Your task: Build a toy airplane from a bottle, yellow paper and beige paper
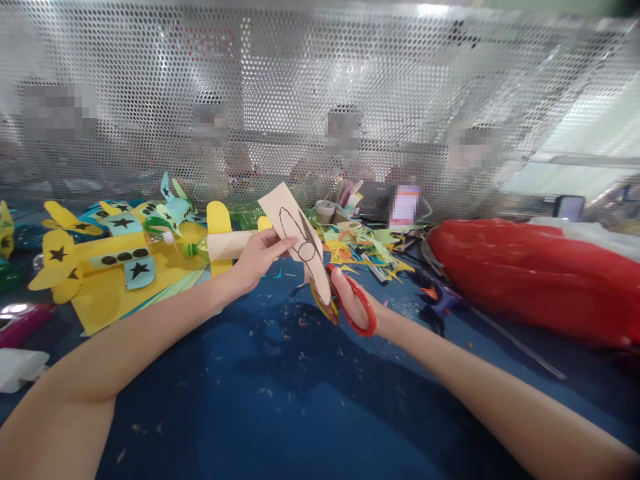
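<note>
My left hand [257,260] pinches a tan sheet of paper [295,230] that has a propeller-like outline drawn on it in black. The sheet stands upright above the blue table [280,393]. My right hand [350,297] grips red-handled scissors [357,307], fingers through the loops. The scissors meet the lower edge of the paper; their blades are mostly hidden behind the sheet.
Yellow paper planes [100,260] with black stars lie at the left, one built on a green bottle. Coloured paper scraps [360,247] pile behind the hands. A red plastic bag [530,273] fills the right. A perforated metal screen [320,93] stands behind, with people beyond it.
</note>
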The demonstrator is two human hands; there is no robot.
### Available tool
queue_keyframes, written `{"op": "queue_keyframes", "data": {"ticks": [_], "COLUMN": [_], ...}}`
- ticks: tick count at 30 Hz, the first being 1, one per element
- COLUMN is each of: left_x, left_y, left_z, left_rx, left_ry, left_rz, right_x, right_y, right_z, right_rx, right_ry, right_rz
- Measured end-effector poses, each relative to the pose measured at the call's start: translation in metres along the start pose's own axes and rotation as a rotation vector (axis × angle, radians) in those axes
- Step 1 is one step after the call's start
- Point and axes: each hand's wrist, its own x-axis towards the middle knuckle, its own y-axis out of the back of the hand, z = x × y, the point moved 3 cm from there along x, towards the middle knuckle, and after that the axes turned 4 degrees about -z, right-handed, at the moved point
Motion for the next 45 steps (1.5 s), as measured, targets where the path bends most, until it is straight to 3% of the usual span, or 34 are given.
{"op": "queue_keyframes", "data": {"ticks": [12, 30, 45], "left_x": [-0.002, -0.0009, 0.0007], "left_y": [-0.0021, -0.0002, 0.0005], "left_z": [0.0048, -0.0003, -0.0017], "left_rx": [-0.057, -0.069, -0.106], "left_ry": [0.024, 0.051, 0.024], "left_rz": [-0.022, -0.007, -0.016], "right_x": [-0.0023, -0.0038, -0.0041], "right_y": [-0.001, -0.0023, -0.0047], "right_z": [-0.0054, -0.0032, -0.0046], "right_rx": [-0.015, -0.062, 0.029], "right_ry": [-0.061, -0.004, -0.097], "right_rz": [0.064, 0.058, 0.085]}}
